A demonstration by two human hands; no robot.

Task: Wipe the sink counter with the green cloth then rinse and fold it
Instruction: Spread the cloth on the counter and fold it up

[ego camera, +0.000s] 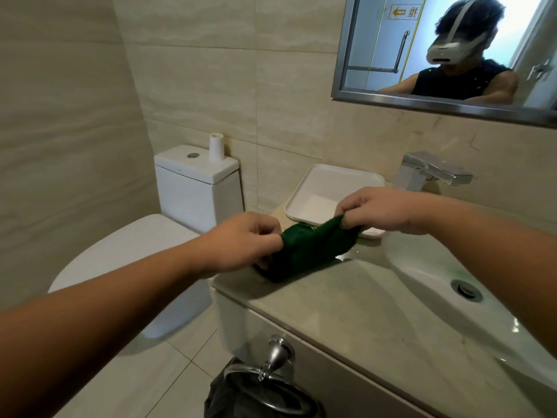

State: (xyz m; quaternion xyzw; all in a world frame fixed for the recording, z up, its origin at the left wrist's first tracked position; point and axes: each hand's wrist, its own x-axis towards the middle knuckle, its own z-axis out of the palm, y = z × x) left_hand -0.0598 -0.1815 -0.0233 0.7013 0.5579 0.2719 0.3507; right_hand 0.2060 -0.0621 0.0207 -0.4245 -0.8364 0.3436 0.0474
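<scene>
Head view. Both hands meet at centre frame over the left end of the sink surface (346,312).

Green cloth (310,251): dark, bunched into a thick roll and stretched between the two hands. Its lower edge lies on the surface, just in front of a white tray (325,188). Its upper right end is lifted over the tray's near rim; contact with the tray is hard to judge from this angle.

Left hand (241,239): comes in from lower left, fingers curled, pinching the cloth's left end.

Right hand (379,211): comes in from the right edge, fingers curled, gripping the cloth's raised right end.

Sink basin (422,273) at right of frame, with the drain (466,290) visible. Chrome faucet (434,170) stands behind it, against the tiled wall.

Mirror (391,40) at upper right, reflecting a person wearing a head-mounted rig.

Toilet (120,251) at left of frame, lid down. A paper roll (216,147) stands upright on its tank (196,182).

Bottom centre: a metal towel ring (271,375) fixed to the cabinet front, with dark fabric (229,396) hanging at it.
</scene>
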